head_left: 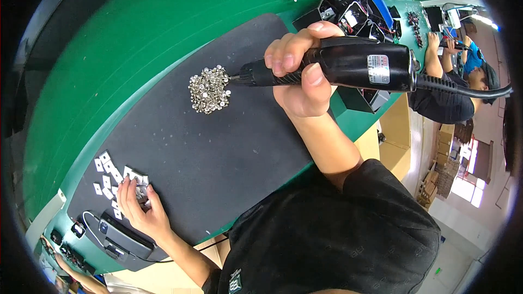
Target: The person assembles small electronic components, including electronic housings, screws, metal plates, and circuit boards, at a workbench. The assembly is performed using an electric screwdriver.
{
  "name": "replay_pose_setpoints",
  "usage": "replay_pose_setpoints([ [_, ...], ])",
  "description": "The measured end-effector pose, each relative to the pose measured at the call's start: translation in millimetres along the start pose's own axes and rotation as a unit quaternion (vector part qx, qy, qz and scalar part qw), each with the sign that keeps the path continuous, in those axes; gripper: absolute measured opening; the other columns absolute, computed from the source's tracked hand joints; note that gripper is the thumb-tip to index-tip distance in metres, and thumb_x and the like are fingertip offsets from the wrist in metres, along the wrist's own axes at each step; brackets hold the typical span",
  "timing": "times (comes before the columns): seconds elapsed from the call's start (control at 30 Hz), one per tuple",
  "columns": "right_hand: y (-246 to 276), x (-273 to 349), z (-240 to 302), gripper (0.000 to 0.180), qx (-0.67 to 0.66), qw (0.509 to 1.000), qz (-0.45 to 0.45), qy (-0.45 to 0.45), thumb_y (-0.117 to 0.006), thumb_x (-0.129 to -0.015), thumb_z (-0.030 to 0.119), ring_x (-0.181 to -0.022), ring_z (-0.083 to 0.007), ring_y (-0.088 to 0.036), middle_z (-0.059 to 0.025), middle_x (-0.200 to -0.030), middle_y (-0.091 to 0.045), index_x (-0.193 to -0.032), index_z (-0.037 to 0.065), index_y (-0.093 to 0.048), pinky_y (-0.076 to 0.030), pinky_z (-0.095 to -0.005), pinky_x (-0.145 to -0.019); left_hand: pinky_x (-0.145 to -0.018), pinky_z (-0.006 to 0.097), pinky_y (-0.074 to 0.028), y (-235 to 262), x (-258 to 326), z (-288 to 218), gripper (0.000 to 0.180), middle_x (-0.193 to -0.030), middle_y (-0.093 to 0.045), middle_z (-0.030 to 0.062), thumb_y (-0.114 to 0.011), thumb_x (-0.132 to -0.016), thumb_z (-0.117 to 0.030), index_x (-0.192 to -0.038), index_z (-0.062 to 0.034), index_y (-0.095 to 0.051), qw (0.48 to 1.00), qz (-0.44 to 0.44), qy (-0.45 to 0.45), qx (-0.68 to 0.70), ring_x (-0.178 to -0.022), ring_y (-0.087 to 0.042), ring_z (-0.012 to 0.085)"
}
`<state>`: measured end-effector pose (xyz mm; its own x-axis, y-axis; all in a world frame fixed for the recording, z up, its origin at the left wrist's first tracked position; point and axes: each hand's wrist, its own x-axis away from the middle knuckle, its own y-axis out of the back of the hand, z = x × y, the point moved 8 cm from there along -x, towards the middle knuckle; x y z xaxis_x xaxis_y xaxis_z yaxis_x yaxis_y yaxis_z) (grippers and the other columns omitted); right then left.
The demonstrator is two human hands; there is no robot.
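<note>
My right hand (305,71) is wrapped round a black corded electric screwdriver (357,65) held level over the dark mat. The bit end points left and reaches a heap of small silver screws (208,90), at its right edge. At the lower left, my left hand (140,209) curls over small white-and-silver square plates (135,176), with a shiny piece showing between thumb and fingers. More loose plates (107,170) lie scattered just beyond its fingertips. How many pieces the left hand holds is hidden.
The dark grey mat (218,158) lies on a green table (125,38). A black device with a cable (126,238) stands near my left hand. Black plastic housings (348,11) crowd the far right. Another person (452,87) works beyond them; another person's arm (81,277) shows lower left.
</note>
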<state>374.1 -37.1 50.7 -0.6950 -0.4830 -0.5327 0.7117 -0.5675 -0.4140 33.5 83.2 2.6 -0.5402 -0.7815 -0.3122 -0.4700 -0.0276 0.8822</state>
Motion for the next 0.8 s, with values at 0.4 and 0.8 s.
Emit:
replay_pose_setpoints([
  [0.4,4.6,-5.9,33.2,0.053,-0.161,0.987,0.003,-0.016,-0.066,-0.085,0.026,-0.065,-0.0155,-0.053,-0.0037,-0.077,-0.054,-0.126,0.006,-0.039,-0.045,-0.0322,-0.062,-0.097,0.044,-0.037,-0.4,-3.2,-8.4,0.037,-0.103,-0.064,0.0102,-0.069,-0.075,-0.009,-0.111,-0.0031,-0.062,0.999,-0.009,-0.018,-0.05,-0.11,-0.052,0.032],
  [0.8,10.6,8.1,27.3,0.053,-0.102,0.99,-0.069,-0.075,-0.07,-0.08,0.028,-0.059,-0.0134,-0.05,-0.0011,-0.07,-0.051,-0.119,0.007,-0.041,-0.042,-0.0305,-0.058,-0.088,0.045,-0.04,-2.7,-21.4,-21.8,0.023,-0.095,-0.06,0.0104,-0.072,-0.076,-0.015,-0.091,-0.0021,-0.061,0.996,0.018,-0.053,-0.067,-0.097,-0.055,0.0306],
])
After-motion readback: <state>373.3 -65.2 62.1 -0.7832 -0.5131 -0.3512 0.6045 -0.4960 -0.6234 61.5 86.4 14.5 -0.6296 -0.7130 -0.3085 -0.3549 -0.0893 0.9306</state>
